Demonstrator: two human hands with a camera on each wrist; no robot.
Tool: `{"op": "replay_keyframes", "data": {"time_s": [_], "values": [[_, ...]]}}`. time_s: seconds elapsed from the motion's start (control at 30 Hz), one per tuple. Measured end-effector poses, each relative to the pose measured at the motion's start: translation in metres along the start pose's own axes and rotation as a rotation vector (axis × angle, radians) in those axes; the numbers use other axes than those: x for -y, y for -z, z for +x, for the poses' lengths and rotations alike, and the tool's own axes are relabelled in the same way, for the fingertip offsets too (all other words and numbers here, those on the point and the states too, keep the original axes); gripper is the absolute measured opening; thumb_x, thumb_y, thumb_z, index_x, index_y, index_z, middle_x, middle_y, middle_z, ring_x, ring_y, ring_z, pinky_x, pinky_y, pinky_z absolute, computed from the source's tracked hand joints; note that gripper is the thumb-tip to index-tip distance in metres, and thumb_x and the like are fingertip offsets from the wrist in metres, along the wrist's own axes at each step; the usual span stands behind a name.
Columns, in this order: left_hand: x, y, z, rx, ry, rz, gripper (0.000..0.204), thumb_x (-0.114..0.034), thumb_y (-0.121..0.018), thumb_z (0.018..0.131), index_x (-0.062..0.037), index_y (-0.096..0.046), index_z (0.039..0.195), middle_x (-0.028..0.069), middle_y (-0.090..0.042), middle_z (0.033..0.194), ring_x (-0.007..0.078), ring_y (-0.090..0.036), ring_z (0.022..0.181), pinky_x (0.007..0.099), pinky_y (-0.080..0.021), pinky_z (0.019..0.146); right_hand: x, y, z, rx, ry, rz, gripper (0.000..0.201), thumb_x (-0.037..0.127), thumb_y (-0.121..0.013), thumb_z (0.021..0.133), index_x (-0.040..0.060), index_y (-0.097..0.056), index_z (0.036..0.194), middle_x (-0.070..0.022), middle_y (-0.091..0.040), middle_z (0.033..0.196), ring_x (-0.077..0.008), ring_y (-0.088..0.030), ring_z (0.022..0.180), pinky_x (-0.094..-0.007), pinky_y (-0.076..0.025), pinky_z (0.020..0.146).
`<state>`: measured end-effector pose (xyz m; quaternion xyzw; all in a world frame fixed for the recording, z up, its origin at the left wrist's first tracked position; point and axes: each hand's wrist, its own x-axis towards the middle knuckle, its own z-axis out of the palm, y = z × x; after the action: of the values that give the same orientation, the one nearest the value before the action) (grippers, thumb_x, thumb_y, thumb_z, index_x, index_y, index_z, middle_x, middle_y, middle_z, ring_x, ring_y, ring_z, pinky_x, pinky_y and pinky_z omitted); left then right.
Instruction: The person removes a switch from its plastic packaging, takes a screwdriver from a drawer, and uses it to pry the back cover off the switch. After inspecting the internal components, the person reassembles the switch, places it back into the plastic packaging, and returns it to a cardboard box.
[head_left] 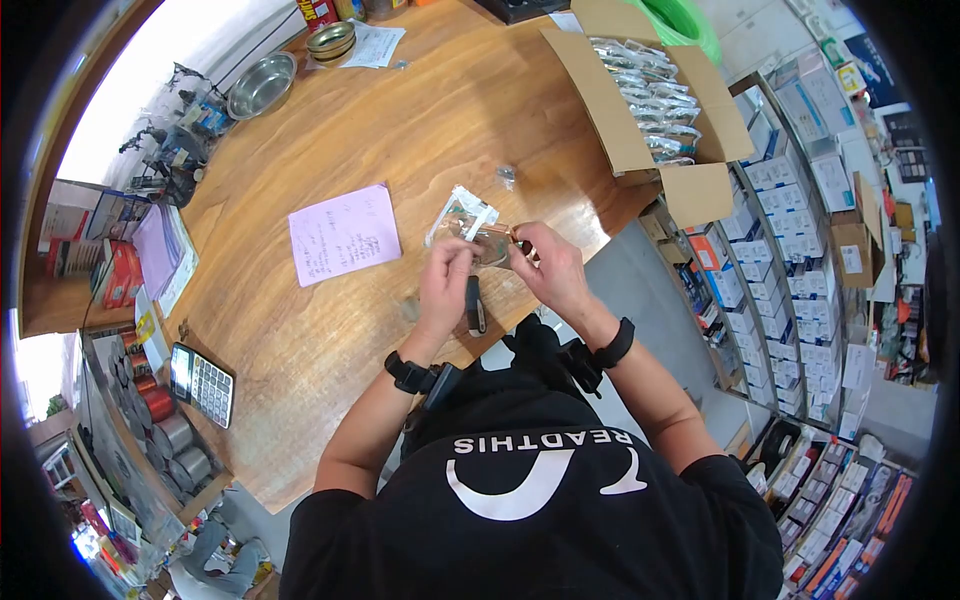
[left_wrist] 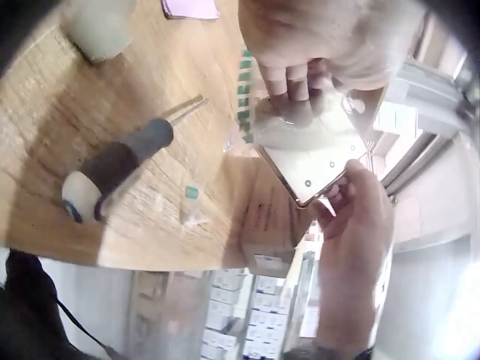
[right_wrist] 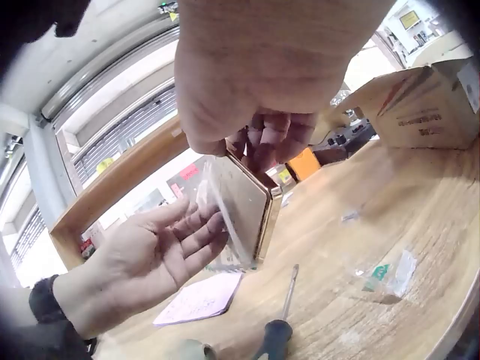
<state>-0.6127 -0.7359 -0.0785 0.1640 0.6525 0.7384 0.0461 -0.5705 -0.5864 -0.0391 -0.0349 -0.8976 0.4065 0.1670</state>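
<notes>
A flat metallic plate with small holes (left_wrist: 319,169), partly in a clear plastic bag (head_left: 465,208), is held between both hands above the table. The left hand (head_left: 447,283) pinches the bag side; in the right wrist view its fingers lie against the plastic (right_wrist: 238,217). The right hand (head_left: 553,272) grips the plate's copper-coloured edge, as the left wrist view also shows. Below the hands, a screwdriver with a dark handle (left_wrist: 124,161) lies on the table near its front edge. Part of the plate is hidden by the fingers.
A pink written sheet (head_left: 344,235) lies left of the hands, a calculator (head_left: 203,384) at the left edge. An open cardboard box (head_left: 600,110) of wrapped packets stands at the right back. Small plastic scraps (head_left: 506,178) and a metal bowl (head_left: 262,86) are on the table (head_left: 450,100).
</notes>
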Motion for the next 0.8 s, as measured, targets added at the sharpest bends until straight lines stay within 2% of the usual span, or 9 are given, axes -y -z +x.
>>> {"op": "replay_keyframes", "data": {"time_s": [0.03,0.07,0.13,0.17,0.23,0.37,0.43,0.63,0.8], "values": [[0.002,-0.001,-0.001,-0.146,0.206,-0.362,0.010,-0.006,-0.058,0.079,0.0018,-0.055,0.085,0.0081,-0.056,0.080,0.0130,-0.054,0.073,0.0254,-0.043,0.066,0.004,0.002,0.002,0.020,0.043,-0.034,0.016,0.011,-0.061,0.073,0.0020,-0.053,0.084,-0.0131,-0.056,0.073,-0.0263,-0.057,0.062,-0.0328,-0.046,0.054],[0.003,0.004,-0.002,-0.148,0.204,-0.363,0.010,-0.006,-0.058,0.079,0.0018,-0.055,0.085,0.0081,-0.056,0.080,0.0130,-0.054,0.073,0.0254,-0.043,0.066,0.007,0.004,0.003,0.040,0.083,-0.067,0.015,0.011,-0.061,0.073,0.0027,-0.053,0.083,-0.0121,-0.056,0.072,-0.0262,-0.057,0.063,-0.0331,-0.046,0.054],[-0.007,0.018,0.001,-0.139,0.595,-0.205,0.025,-0.010,-0.060,0.079,-0.0012,-0.050,0.100,0.0050,-0.056,0.080,0.0080,-0.052,0.076,0.0241,-0.043,0.067,0.007,0.005,0.000,0.093,0.121,-0.092,0.014,0.011,-0.061,0.073,0.0034,-0.053,0.082,-0.0114,-0.056,0.072,-0.0258,-0.057,0.063,-0.0330,-0.046,0.054],[-0.013,0.024,0.005,-0.141,0.592,-0.206,0.025,-0.010,-0.060,0.079,-0.0012,-0.050,0.100,0.0050,-0.056,0.080,0.0080,-0.052,0.076,0.0241,-0.043,0.067,0.006,0.006,0.000,0.145,0.156,-0.117,0.014,0.010,-0.061,0.073,0.0041,-0.053,0.082,-0.0107,-0.055,0.071,-0.0253,-0.057,0.063,-0.0330,-0.046,0.054],[-0.022,0.037,0.011,0.292,0.682,0.536,0.040,-0.011,-0.060,0.079,0.0001,-0.041,0.113,0.0073,-0.057,0.086,0.0106,-0.052,0.082,0.0246,-0.043,0.072,0.008,0.014,-0.001,0.173,0.175,-0.092,0.014,0.011,-0.061,0.072,0.0045,-0.053,0.081,-0.0105,-0.055,0.071,-0.0251,-0.057,0.062,-0.0329,-0.045,0.053],[-0.012,0.048,-0.012,0.303,0.303,0.512,0.040,-0.011,-0.061,0.079,0.0015,-0.042,0.113,0.0066,-0.056,0.092,0.0118,-0.052,0.089,0.0262,-0.043,0.076,0.020,0.031,-0.007,0.278,0.175,0.003,0.014,0.012,-0.061,0.073,0.0053,-0.053,0.081,-0.0104,-0.056,0.068,-0.0251,-0.057,0.057,-0.0325,-0.044,0.050],[-0.027,0.043,-0.019,0.281,0.760,-0.520,0.033,-0.012,-0.063,0.077,-0.0004,-0.050,0.105,0.0055,-0.056,0.097,0.0129,-0.051,0.095,0.0269,-0.043,0.079,0.029,0.040,-0.008,0.339,0.138,0.000,0.012,0.010,-0.060,0.073,0.0044,-0.053,0.081,-0.0096,-0.056,0.068,-0.0228,-0.057,0.057,-0.0301,-0.045,0.051],[-0.022,0.044,-0.045,0.468,0.848,-0.524,0.031,-0.014,-0.059,0.081,-0.0015,-0.050,0.108,0.0055,-0.057,0.096,0.0146,-0.056,0.087,0.0298,-0.047,0.076,0.045,0.074,-0.005,0.573,0.135,-0.054,0.012,0.012,-0.059,0.074,0.0040,-0.054,0.081,-0.0096,-0.056,0.065,-0.0216,-0.056,0.055,-0.0290,-0.043,0.051],[-0.048,0.028,-0.052,0.425,0.921,-0.674,0.026,-0.018,-0.051,0.087,-0.0011,-0.052,0.106,0.0058,-0.059,0.094,0.0138,-0.058,0.081,0.0308,-0.049,0.073,0.057,0.102,-0.003,0.689,0.088,-0.023,0.013,0.012,-0.059,0.073,0.0031,-0.054,0.081,-0.0095,-0.054,0.062,-0.0218,-0.053,0.052,-0.0293,-0.041,0.049]]}}
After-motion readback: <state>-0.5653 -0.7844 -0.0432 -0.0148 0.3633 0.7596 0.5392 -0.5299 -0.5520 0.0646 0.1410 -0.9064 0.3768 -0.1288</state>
